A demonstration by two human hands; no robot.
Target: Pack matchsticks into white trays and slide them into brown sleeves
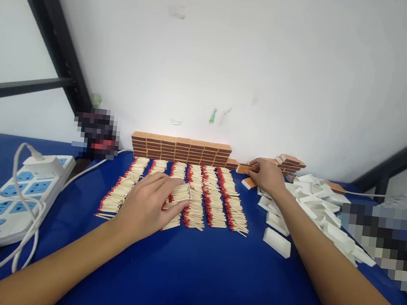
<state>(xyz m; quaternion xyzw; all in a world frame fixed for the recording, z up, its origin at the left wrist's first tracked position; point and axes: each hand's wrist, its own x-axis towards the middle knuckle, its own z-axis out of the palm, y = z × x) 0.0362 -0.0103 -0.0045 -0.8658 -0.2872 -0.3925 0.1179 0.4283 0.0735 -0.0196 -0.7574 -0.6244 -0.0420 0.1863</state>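
Rows of red-tipped matches [216, 203] lie on the blue surface [192, 278] in front of a wall of stacked orange boxes [181, 150]. The left hand [146, 207] rests on these rows, its grip closed around a filled tray of matches [181, 194]. The right hand [267, 175] pinches an orange sleeve [244, 168] lying near the wall, beside a heap of white trays [311, 204].
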